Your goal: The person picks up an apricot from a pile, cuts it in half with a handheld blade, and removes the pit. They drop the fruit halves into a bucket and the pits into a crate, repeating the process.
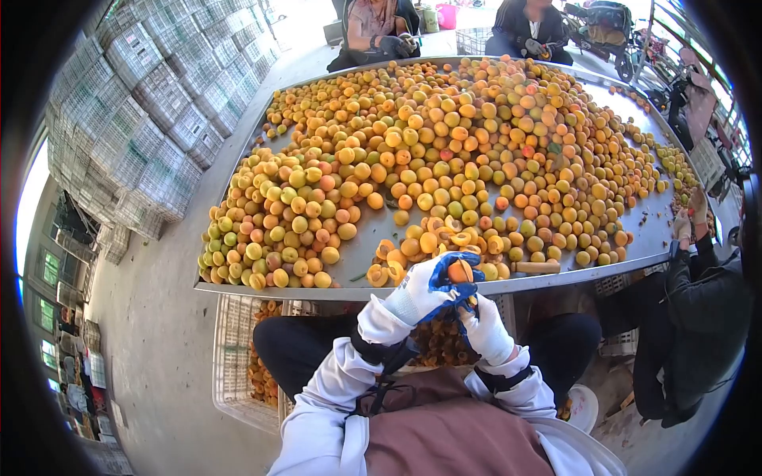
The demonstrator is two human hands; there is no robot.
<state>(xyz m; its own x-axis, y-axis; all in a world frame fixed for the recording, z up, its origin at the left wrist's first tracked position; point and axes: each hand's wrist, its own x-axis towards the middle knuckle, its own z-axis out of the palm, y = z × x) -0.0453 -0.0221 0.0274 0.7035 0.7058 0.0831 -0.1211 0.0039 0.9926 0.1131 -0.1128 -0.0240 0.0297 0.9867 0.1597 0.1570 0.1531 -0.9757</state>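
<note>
My left hand point(429, 287), in a white glove with blue-coated fingers, is closed around an orange apricot point(459, 272) just above the near table edge. Close below it, my right hand point(486, 332), gloved the same way, has its fingers pinched together. A small yellowish bit shows at those fingertips, but I cannot make out what they hold. Cut apricot halves point(459, 238) lie on the metal table point(361, 250) just beyond my hands. Many whole apricots point(302, 214), from green-yellow to orange, cover much of the tabletop.
A wooden stick point(537, 268) rests near the front edge. Below stand plastic crates point(232, 357) with apricot pieces, and a white bucket point(583, 404) at my right. Two people sit across the table; another person point(686, 325) is at the right. Stacked crates point(135, 119) line the left.
</note>
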